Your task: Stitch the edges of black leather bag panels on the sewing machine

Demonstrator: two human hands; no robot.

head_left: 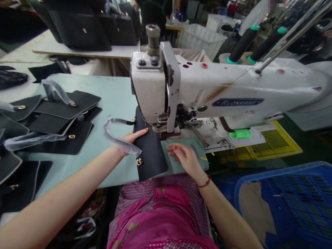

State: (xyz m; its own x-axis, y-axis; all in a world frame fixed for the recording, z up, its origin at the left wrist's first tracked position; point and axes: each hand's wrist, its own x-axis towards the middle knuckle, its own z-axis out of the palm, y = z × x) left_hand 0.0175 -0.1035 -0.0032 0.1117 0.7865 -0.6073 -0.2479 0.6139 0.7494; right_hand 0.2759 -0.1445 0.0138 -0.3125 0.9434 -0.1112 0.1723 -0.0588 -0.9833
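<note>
Black panel lies flat on the tabletop, far end running in beside and partly behind the head of the machine. Left grip is at the panel's left edge, about mid-length: one finger stretched out on the top face, tip pointing right toward the machine head. Rest of that hand is partly covered by the wrapped strap, so can't tell if it pinches the panel. Strap loops out left between two gold clasps on the panel, one near, one far. Right grip is just right of the panel, near the machine, clear of the panel, fingers loosely bent; can't tell if they pinch anything. More black pieces overlap on the left.
</note>
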